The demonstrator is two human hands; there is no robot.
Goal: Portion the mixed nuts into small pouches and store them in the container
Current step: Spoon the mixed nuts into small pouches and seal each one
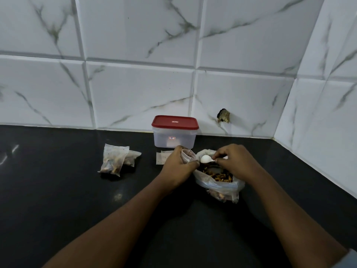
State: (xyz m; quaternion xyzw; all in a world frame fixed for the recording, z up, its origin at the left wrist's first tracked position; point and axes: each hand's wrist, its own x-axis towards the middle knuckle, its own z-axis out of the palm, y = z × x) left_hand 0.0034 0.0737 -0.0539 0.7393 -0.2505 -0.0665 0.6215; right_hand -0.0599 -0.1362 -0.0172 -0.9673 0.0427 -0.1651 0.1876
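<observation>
The fingers of the right hand (234, 161) pinch the handle of a small white plastic spoon (205, 159). Its bowl is held at the mouth of the pouch; I cannot tell whether it carries anything. The fingers of the left hand (177, 165) curl round a small translucent pouch (188, 154) and hold its mouth open just beside the spoon. Under both hands sits a large clear plastic bag (218, 183), its top rolled open, with the brown mixed nuts (220, 176) inside.

The pouch mouth looks narrow and limp. If the left grip slackens, it would probably fold shut and a spoonful would scatter over the black worktop (77, 190). A spoon tipped too early would drop nuts short of the opening. The right wrist hangs close over the big bag's soft rim, so leaning on it could slump the bag and spill its contents.

By count there is one spoon, one pouch in hand and one big bag. Two filled pouches (114, 160) lie overlapping well to the left. Flat empty pouches (162, 158) lie behind the left hand, at least one and perhaps two. One clear plastic container with a red lid (174, 132) stands against the tiled wall, its lid on.
</observation>
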